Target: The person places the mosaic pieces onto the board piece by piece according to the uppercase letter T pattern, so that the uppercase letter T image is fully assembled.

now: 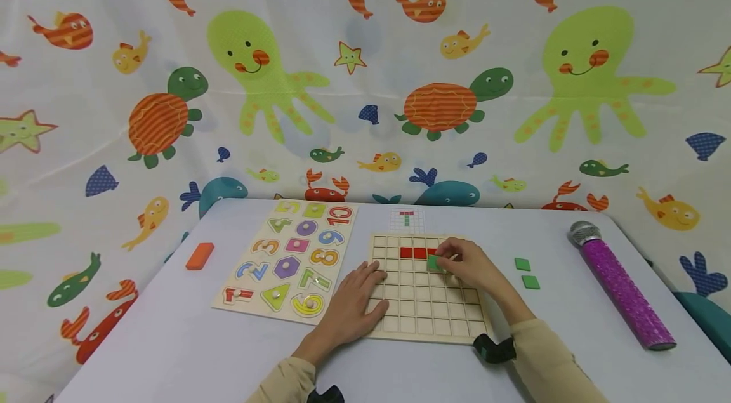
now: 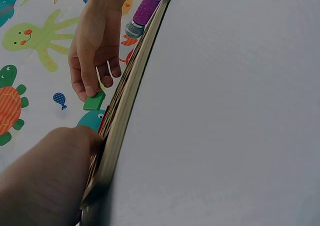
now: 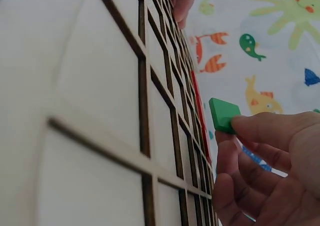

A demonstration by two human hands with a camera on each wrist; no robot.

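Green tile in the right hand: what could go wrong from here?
1. The green tile is pinched above the grid board, not seated; it could slip or catch on a divider.
2. The right hand is close to the row of red tiles, so a fingertip might nudge one.
3. The left hand is at the board's left edge; a push there could shift the cells under the tile.

Board [image 1: 408, 308]: upper right blocked by right hand [image 1: 465, 263] pinching green tile [image 1: 434, 263]; left edge barred by left hand [image 1: 351, 304]. Lower middle reachable from near side, between the forearms [image 1: 511, 301]. Right: narrow lane between loose green tiles [image 1: 530, 282] and microphone [image 1: 625, 289].
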